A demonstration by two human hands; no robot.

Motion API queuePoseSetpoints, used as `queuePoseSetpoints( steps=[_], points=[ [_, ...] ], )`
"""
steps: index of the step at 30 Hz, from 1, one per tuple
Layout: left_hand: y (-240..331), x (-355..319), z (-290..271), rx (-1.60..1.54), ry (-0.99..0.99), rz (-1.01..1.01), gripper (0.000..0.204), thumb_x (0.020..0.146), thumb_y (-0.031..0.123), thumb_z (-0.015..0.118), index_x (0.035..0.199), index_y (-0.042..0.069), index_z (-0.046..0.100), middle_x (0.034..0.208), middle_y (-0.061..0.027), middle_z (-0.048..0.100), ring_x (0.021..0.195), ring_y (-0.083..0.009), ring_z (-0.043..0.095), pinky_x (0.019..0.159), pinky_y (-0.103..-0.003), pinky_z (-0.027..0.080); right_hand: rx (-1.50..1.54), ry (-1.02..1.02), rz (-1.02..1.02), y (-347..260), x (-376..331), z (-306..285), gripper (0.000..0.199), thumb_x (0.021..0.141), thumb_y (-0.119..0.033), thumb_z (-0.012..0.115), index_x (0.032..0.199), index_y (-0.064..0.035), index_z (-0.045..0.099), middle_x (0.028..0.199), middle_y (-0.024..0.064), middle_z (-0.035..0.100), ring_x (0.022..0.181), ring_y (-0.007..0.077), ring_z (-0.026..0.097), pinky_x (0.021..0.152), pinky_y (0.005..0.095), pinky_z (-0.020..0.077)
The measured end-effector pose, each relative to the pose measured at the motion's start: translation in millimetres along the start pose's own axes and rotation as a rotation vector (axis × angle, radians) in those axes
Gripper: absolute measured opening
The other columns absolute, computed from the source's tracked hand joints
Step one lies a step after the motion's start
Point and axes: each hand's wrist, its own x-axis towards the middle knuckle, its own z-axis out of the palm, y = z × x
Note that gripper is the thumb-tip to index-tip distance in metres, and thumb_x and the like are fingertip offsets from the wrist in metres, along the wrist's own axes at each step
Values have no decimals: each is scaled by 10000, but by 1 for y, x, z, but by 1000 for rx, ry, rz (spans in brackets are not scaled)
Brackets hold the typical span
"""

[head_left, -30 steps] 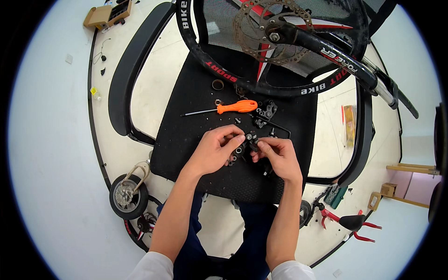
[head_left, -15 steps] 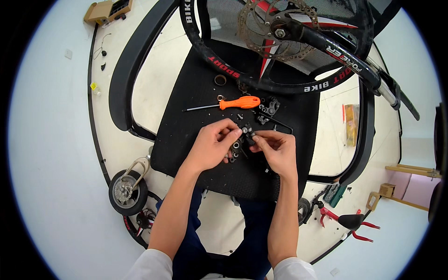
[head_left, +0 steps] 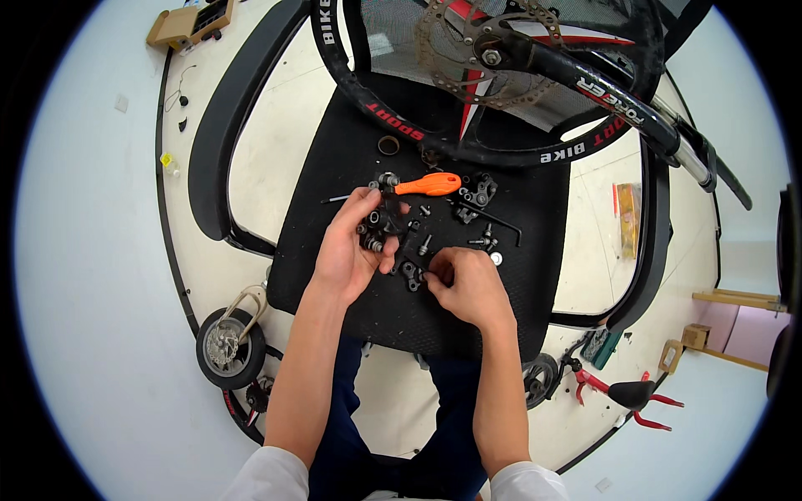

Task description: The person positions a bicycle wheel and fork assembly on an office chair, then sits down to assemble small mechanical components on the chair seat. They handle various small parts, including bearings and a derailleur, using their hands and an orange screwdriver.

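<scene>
My left hand (head_left: 338,259) is closed around a black metal part with bolts (head_left: 380,221), which looks like a bicycle brake caliper. Fingers hide some of it. My right hand (head_left: 472,288) is pinched at the edge of a small black bracket with holes (head_left: 411,274) low over the seat; its fingertips are partly hidden. Between the hands lies a loose bolt (head_left: 424,245). Just beyond the left hand rests an orange-handled screwdriver (head_left: 428,184), its shaft partly covered by the held part. A black hex key (head_left: 505,224) lies beyond the right hand, near small screws (head_left: 484,240) and a pale round piece (head_left: 495,259).
Everything lies on a black chair seat (head_left: 334,292) between two armrests (head_left: 219,134). A bicycle wheel (head_left: 501,159) with disc and fork leans over its far side. Another metal caliper-like part (head_left: 479,192) and a ring (head_left: 388,145) sit below the wheel. A small wheel (head_left: 230,346) stands at left.
My hands were together over the middle of the seat and have separated. The left moved left and up with the caliper-like part; the right dropped to the small bracket, uncovering bolts and screws.
</scene>
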Motion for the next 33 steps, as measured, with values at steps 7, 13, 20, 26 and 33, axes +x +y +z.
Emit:
queuePoseSetpoints(
  steps=[7, 13, 20, 26, 33],
  points=[
    [-6, 1, -5, 36, 58, -31, 334, 1004, 411, 472, 989, 91, 565, 807, -101, 661, 475, -140, 561, 432, -277, 446, 169, 146, 24, 12, -3, -8, 120, 791, -82, 741, 822, 22, 690, 694, 107, 670, 600, 172, 634, 597, 280, 511],
    [0, -2, -3, 4, 73, 28, 314, 1005, 381, 461, 978, 81, 549, 842, -134, 662, 534, -154, 577, 466, -282, 438, 27, 586, -58, 36, 6, -20, 204, 777, -135, 749, 952, -40, 710, 985, 114, 664, 914, 284, 616, 776, 354, 495],
    [-3, 3, -8, 321, 279, 201, 220, 960, 259, 546, 1052, 60, 524, 894, -124, 661, 619, -164, 628, 528, -268, 499, -304, 552, 51, 48, 14, -16, 174, 836, -119, 696, 993, -43, 693, 1045, 102, 654, 1030, 263, 589, 875, 379, 448],
    [-5, -1, -3, 271, 113, 96, 273, 961, 285, 542, 1139, 79, 521, 821, -82, 620, 607, -171, 629, 498, -273, 497, 513, 620, 130, 39, 4, -31, 107, 884, -78, 698, 913, 23, 676, 729, 5, 641, 636, 43, 554, 585, 198, 429],
    [-10, -4, 8, 323, 2, -7, 314, 931, 263, 542, 1184, 82, 494, 836, -71, 602, 567, -166, 623, 449, -246, 476, 721, 303, 7, 5, -7, -25, 116, 844, -41, 721, 943, 19, 741, 735, -34, 615, 625, 1, 451, 555, 170, 325]
  ],
)
